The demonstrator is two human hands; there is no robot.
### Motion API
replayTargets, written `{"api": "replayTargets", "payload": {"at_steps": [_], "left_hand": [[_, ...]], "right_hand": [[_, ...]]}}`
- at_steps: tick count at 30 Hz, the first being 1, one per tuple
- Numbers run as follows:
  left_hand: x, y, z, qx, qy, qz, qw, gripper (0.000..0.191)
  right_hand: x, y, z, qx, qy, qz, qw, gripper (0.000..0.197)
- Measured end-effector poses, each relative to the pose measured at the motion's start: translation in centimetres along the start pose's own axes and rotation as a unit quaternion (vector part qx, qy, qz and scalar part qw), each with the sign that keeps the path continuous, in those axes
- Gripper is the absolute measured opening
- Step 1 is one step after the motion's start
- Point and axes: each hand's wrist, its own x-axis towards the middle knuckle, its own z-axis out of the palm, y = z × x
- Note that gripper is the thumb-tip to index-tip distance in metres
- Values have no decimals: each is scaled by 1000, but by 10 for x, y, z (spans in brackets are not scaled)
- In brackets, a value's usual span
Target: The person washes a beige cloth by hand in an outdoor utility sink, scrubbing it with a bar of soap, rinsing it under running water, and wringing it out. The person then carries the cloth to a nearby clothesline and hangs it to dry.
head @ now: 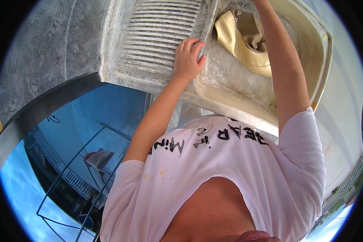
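Note:
My left hand (189,57) rests on the divider at the right edge of the ribbed washboard (160,36) of a concrete laundry sink, its fingers slightly spread and bent, holding nothing. Over the basin (230,72) my right forearm reaches up past the picture's top edge, so my right hand is out of view. A pale yellow and olive-brown cloth garment (254,60) lies crumpled in the basin, partly behind that forearm. Small clear droplets or beads show near the garment's upper end.
A grey countertop (42,33) adjoins the washboard on the left. The basin's raised rim (326,69) curves along the right, beside a pale wall. Low on the left stands a metal tube frame (60,175) with a cloth (98,160) hanging by it.

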Motion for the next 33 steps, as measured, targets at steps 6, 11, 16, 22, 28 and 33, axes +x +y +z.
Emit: {"api": "replayTargets", "payload": {"at_steps": [6,11,16,22,28,33], "left_hand": [[2,2,-4,14,7,10,1000,49],[0,0,2,17,4,15,1000,49],[13,9,1,-106,20,-47,993,42],[53,53,37,-384,-128,-138,904,54],[82,49,62,-550,-285,-474,626,104],[83,48,69,-752,-240,-398,467,73]], "right_hand": [[-251,4,-115,-310,-246,36,918,70],[-326,-15,-146,-355,-457,146,803,71],[-285,9,-171,-121,-397,212,885,77],[-292,27,-169,-266,-275,435,815,55],[-218,-112,-175,63,-250,304,917,11],[-189,-199,-174,130,-321,88,934,10]]}}
